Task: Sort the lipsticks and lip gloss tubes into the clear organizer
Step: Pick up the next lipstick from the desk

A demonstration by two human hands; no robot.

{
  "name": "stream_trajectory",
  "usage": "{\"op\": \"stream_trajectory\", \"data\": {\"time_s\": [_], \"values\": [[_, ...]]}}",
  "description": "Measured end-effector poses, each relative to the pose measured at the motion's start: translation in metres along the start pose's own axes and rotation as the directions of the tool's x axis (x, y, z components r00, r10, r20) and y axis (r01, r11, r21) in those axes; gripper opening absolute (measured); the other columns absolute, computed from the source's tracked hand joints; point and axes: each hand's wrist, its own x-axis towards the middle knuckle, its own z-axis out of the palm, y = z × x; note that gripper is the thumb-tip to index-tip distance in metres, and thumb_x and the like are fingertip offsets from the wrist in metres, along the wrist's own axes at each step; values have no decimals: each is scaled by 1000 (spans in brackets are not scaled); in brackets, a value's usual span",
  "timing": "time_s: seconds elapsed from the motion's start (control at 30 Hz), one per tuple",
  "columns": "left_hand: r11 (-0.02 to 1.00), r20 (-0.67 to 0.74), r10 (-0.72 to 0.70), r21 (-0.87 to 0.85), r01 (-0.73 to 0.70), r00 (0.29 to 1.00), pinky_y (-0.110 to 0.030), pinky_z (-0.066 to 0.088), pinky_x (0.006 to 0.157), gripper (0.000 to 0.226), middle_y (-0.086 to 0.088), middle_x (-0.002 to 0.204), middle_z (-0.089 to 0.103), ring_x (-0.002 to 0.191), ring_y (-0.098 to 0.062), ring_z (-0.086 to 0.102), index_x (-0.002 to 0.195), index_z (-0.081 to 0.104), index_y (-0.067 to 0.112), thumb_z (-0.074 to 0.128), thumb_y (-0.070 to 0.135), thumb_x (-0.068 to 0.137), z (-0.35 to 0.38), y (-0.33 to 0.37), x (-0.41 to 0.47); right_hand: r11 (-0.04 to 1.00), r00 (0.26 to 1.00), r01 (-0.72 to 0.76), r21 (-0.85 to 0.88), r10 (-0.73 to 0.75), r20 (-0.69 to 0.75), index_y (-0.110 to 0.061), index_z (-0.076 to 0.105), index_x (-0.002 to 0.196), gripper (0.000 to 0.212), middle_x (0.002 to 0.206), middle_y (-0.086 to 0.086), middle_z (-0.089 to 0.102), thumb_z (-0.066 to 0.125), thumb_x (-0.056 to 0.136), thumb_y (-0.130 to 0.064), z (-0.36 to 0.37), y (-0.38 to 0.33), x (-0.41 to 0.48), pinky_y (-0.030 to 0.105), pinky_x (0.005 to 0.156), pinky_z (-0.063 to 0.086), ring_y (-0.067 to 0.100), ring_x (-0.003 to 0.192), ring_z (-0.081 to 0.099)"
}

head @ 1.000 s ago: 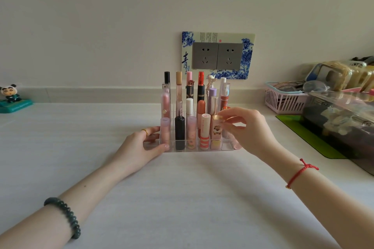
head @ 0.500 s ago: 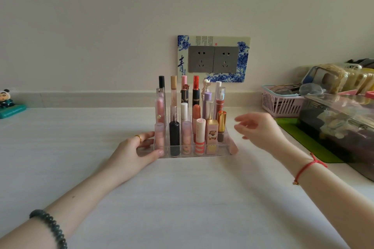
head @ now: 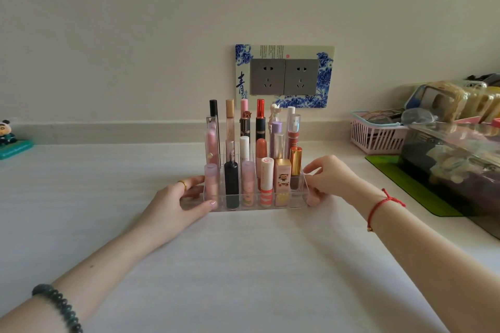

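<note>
right grip [head: 328,178] had let go of the gold lipstick [head: 295,161] a sec ago & now pinched the right wall of the clear organizer [head: 297,197]. left grip [head: 178,201] held its left side. it sat mid-desk [head: 257,265], tubes upright, sorting prob done.

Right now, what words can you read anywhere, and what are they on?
"青": big blue character on the left of the blue-and-white socket surround.
Smaller characters beneath it: too blurred to read.
Columns of print along the surround's top: too small to read.
Bear-print lipstick and other tubes in the clear organizer: no readable lettering.
</note>
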Motion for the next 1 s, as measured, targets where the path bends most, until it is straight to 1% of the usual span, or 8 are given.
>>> {"op": "stream_trajectory", "data": {"time_s": [0.1, 0.23, 0.37, 0.43, 0.57, 0.73, 0.83, 1.0], "values": [[1000, 7, 7, 8, -7, 1000, -8, 39, 79, 51, 7, 109, 64, 98, 7, 57, 121, 54, 21, 73, 26, 73, 0, 1, 0, 999, 996, -45, -31, 48, 76, -8, 56, 116, 40, 85, 9, 62, 64, 81, -23, -6, -4, -4, 24, 54, 53, 17, 57, 60], [1000, 10, -3, 5, 3, 1000, -19, 40, 88, 53, 3, 113, 64, 103, -3, 59, 123, 54, 19, 73, 26, 74, 0, 4, -1, 992, 989, -93, -90, 102, 103, -8, 56, 116, 40, 74, 3, 57, 65, 80, -23, -12, -7, -12, 20, 44, 50, 15, 55, 59], [1000, 20, -1, 2, 1, 1000, -21, 41, 91, 53, 0, 115, 64, 105, -8, 59, 124, 53, 15, 72, 23, 75, 0, 6, -2, 991, 994, -76, -114, 84, 65, -11, 63, 108, 32, 78, 2, 58, 63, 79, -24, -12, -3, -19, 26, 59, 54, 18, 63, 59], [1000, 23, -2, 6, 1, 1000, -23, 42, 92, 53, -1, 116, 64, 106, -8, 59, 125, 52, 15, 71, 23, 76, -1, 6, -3, 998, 999, -36, -56, 36, 15, -12, 66, 104, 27, 82, 3, 62, 61, 80, -24, -14, 1, -21, 29, 68, 55, 19, 71, 60], [1000, 25, 2, 29, -3, 1000, -24, 42, 92, 53, -1, 115, 64, 105, -9, 59, 125, 52, 16, 71, 24, 76, -2, 8, -4, 982, 986, 115, 152, -93, -142, -14, 66, 102, 22, 80, 2, 68, 59, 82, -20, -23, 0, -29, 33, 75, 56, 11, 72, 61], [998, 37, 9, 56, -11, 999, -24, 43, 93, 53, -1, 116, 64, 105, -9, 60, 125, 52, 15, 71, 24, 76, -2, 10, -4, 877, 881, 383, 291, -252, -400, -22, 63, 100, 19, 84, -11, 63, 64, 81, -18, -33, -14, -42, 24, 67, 55, 6, 78, 63], [998, 26, 6, 61, -8, 1000, -20, 41, 88, 53, 0, 115, 64, 104, -8, 59, 125, 52, 16, 70, 24, 77, -2, 11, -4, 804, 837, 484, 345, -311, -449, -25, 60, 99, 23, 86, -14, 63, 65, 80, -13, -32, -22, -48, 20, 66, 56, 3, 80, 63], [997, 27, 10, 70, -12, 1000, -21, 41, 88, 53, -1, 115, 64, 104, -9, 60, 126, 52, 15, 70, 23, 77, -2, 11, -4, 766, 814, 541, 348, -374, -445, -23, 61, 98, 27, 85, -14, 64, 67, 77, -7, -19, -22, -52, 10, 65, 52, -2, 73, 63]]}}
